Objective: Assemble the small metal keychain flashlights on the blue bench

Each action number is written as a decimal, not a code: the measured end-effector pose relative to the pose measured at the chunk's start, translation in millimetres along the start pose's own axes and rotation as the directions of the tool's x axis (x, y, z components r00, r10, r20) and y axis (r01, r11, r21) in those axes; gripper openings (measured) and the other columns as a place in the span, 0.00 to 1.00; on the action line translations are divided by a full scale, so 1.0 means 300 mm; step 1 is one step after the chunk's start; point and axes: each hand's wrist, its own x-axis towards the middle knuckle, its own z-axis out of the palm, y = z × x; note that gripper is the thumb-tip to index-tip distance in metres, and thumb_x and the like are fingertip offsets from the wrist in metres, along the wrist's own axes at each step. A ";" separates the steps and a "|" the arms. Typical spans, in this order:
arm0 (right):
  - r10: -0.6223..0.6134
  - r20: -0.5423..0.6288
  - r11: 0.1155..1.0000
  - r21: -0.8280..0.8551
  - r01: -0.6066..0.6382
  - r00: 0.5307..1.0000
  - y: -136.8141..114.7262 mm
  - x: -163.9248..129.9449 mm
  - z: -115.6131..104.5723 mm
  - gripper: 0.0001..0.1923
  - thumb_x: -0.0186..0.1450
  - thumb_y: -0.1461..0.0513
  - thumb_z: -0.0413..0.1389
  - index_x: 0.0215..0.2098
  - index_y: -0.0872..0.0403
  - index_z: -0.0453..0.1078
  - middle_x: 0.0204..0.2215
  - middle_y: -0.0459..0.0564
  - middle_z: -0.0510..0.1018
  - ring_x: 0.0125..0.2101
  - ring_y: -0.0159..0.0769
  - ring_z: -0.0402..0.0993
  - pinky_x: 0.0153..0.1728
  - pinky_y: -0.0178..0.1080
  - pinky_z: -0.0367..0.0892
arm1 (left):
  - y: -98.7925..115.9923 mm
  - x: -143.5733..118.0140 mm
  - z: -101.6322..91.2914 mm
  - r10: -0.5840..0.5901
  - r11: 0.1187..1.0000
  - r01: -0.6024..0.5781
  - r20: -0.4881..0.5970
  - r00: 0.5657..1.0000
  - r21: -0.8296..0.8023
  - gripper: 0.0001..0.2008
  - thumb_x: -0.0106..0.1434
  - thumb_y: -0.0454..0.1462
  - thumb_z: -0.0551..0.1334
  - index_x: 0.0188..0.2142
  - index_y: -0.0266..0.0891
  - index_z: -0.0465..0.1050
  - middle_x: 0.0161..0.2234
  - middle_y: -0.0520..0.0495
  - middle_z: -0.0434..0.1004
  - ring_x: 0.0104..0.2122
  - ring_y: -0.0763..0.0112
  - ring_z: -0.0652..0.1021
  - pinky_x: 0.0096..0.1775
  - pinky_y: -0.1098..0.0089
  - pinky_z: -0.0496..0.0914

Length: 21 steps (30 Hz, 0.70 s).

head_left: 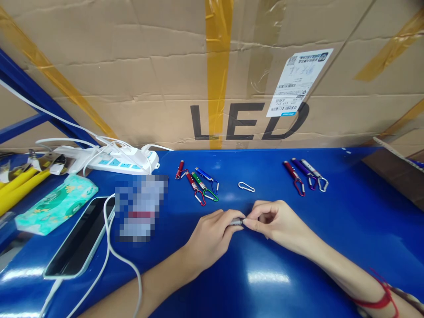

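In my left hand [213, 234] lies a small silver keychain flashlight [235, 222], its body mostly covered by my fingers. The thumb and forefinger of my right hand [273, 221] pinch the dark end of the same flashlight. Just beyond my hands, a loose silver carabiner clip [246, 187] rests on the blue table [251, 256]. Several small flashlights with carabiners lie to the left of it, among them a green flashlight [199, 181] and a blue flashlight [204, 174]. Right of it are a red flashlight [290, 170], a purple flashlight [301, 168] and another silver flashlight [310, 168].
A large cardboard box [159, 79] stands along the table's back edge. At left are a white power strip [122, 161] with cables, a tissue pack [58, 203], a phone [79, 238] on a white cord, and yellow-handled items [23, 185]. A blurred-out object [142, 212] lies beside the phone.
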 end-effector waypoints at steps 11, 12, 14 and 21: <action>0.138 0.166 0.969 0.181 -0.167 0.977 0.005 0.012 -0.002 0.19 0.43 0.53 0.66 0.18 0.61 0.70 0.16 0.42 0.62 0.14 0.20 0.54 0.15 0.29 0.48 | 0.011 0.001 -0.001 0.210 0.950 -0.214 0.039 0.977 0.226 0.10 0.68 0.35 0.48 0.45 0.40 0.65 0.25 0.53 0.71 0.24 0.74 0.70 0.27 0.73 0.64; 0.145 0.173 0.969 0.174 -0.175 0.974 0.006 0.014 -0.001 0.19 0.43 0.53 0.66 0.19 0.61 0.70 0.16 0.43 0.63 0.14 0.20 0.55 0.15 0.29 0.49 | 0.010 0.002 0.000 0.218 0.946 -0.220 0.035 0.975 0.238 0.10 0.68 0.35 0.48 0.44 0.39 0.66 0.24 0.53 0.70 0.23 0.74 0.70 0.27 0.73 0.63; 0.148 0.176 0.969 0.169 -0.178 0.973 0.011 0.014 0.000 0.20 0.44 0.52 0.66 0.19 0.62 0.70 0.18 0.43 0.64 0.14 0.21 0.56 0.15 0.29 0.51 | 0.006 0.002 0.002 0.220 0.945 -0.220 0.027 0.975 0.240 0.09 0.68 0.35 0.49 0.42 0.39 0.67 0.25 0.53 0.71 0.24 0.74 0.71 0.27 0.73 0.63; 0.093 0.186 0.980 0.158 -0.123 0.978 0.022 0.008 0.000 0.18 0.48 0.53 0.64 0.20 0.61 0.70 0.19 0.44 0.64 0.16 0.22 0.58 0.16 0.28 0.55 | -0.003 -0.003 0.004 0.171 0.976 -0.167 -0.015 0.985 0.137 0.07 0.66 0.33 0.53 0.39 0.38 0.68 0.29 0.53 0.74 0.26 0.75 0.73 0.31 0.74 0.65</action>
